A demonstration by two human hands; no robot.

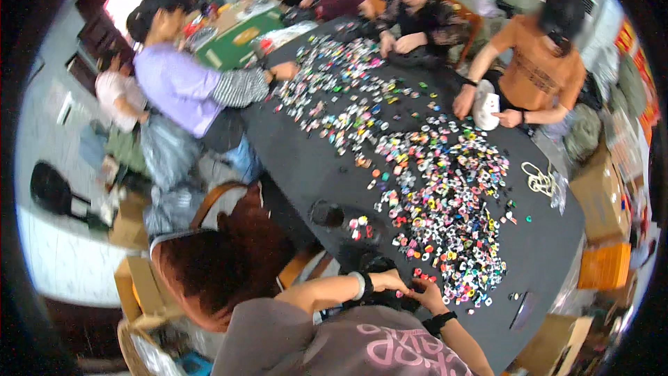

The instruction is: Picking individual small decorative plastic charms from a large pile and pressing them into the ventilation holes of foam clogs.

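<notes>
Pinching one small, light, stiff-looking piece at the worktop's (306, 167) near edge, both hands' fingers closed: left hand (387, 283), right hand (426, 295).

Boxes: brown cardboard cartons (600, 195) are stacked beside the table's right edge.
Orange box: an orange carton (604, 266) is set below them.
Sign: a red wall banner (637, 63) is hung at far right.
</notes>
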